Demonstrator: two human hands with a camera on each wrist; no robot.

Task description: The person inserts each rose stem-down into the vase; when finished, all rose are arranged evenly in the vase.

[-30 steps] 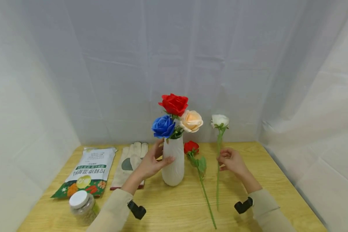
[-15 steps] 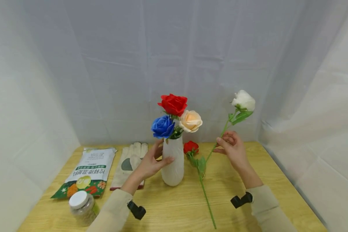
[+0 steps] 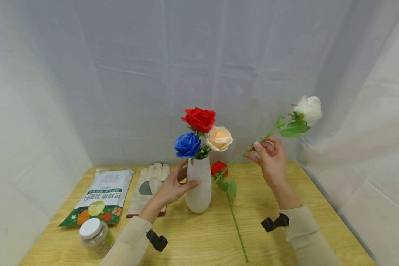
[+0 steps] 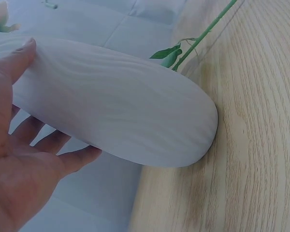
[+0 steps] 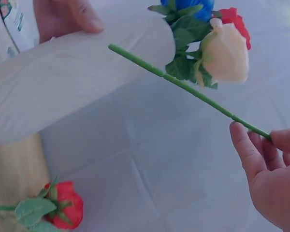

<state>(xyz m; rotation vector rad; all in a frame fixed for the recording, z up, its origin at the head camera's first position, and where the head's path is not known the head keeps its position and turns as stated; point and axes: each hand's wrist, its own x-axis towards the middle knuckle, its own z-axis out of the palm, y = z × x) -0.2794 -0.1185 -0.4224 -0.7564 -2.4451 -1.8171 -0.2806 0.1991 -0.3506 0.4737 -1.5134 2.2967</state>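
Leftmost, near side: clear jar (image 3: 98,238) with white lid, upright on the wooden table (image 3: 193,244), pale contents; a yellow-green label shows at its right side, wording not legible. Just beyond it, a bag (image 3: 103,195) lies flat, white on its far part, green with printed flowers on its near part. Large dark Chinese characters and a green band with smaller white ones are printed on it; the head view is too coarse for a sure reading. Right of the bag, pale work glove (image 3: 149,190), grey-green patch, dark red cuff edge.

Left hand (image 3: 175,186): clamped around the upper left side of the white vase (image 3: 198,186), thumb on the near face, fingers round the far side. Vase upright on the table, wavy relief on its surface. In its mouth, left to right: blue rose (image 3: 187,145), red rose (image 3: 199,120), peach rose (image 3: 219,139).

Right of the vase, second red rose (image 3: 218,167) lies on the table, stem toward the near side.

Right hand (image 3: 269,159): thumb and fingers pinched together on the green stem (image 5: 193,92) of the white rose (image 3: 308,110). Stem slants; bloom lies far right of and above the grip, bare end left and lower, toward the vase.
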